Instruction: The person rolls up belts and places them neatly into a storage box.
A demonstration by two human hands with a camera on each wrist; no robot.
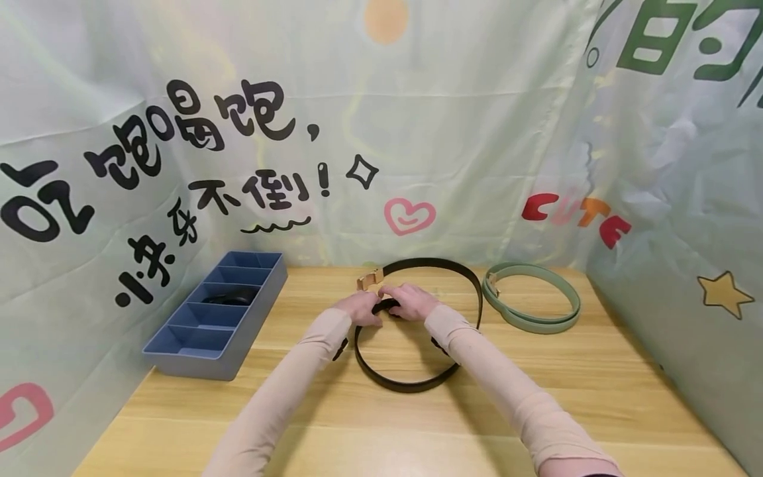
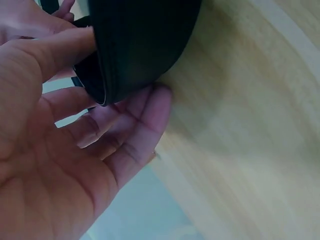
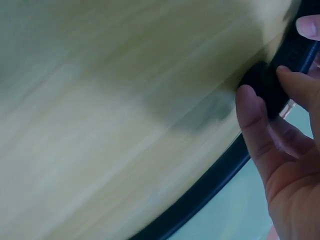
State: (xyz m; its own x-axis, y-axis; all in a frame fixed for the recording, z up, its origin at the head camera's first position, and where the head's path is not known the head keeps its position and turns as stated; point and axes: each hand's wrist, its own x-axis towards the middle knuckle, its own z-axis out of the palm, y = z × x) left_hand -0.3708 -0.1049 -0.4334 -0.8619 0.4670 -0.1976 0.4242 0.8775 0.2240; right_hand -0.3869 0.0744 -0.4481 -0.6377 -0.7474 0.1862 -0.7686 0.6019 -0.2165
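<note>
A black belt [image 1: 411, 386] lies in a wide loop on the table, its gold buckle [image 1: 371, 279] at the back just beyond the hands. My left hand [image 1: 361, 309] grips the strap near its free end; in the left wrist view the belt [image 2: 145, 45] passes between thumb and fingers. Close beside it, my right hand [image 1: 411, 302] pinches the strap's end. The right wrist view shows a short curled piece of the belt [image 3: 265, 90] between the right thumb and fingers. Part of the strap is hidden behind both hands.
On the right lies a coiled green belt [image 1: 539, 327]. A blue-grey divided tray [image 1: 241, 351] stands at the left, with a black coiled item [image 1: 231, 296] in one compartment. Printed cloth [image 1: 465, 132] hangs around the wooden table [image 1: 381, 430] at the back and sides.
</note>
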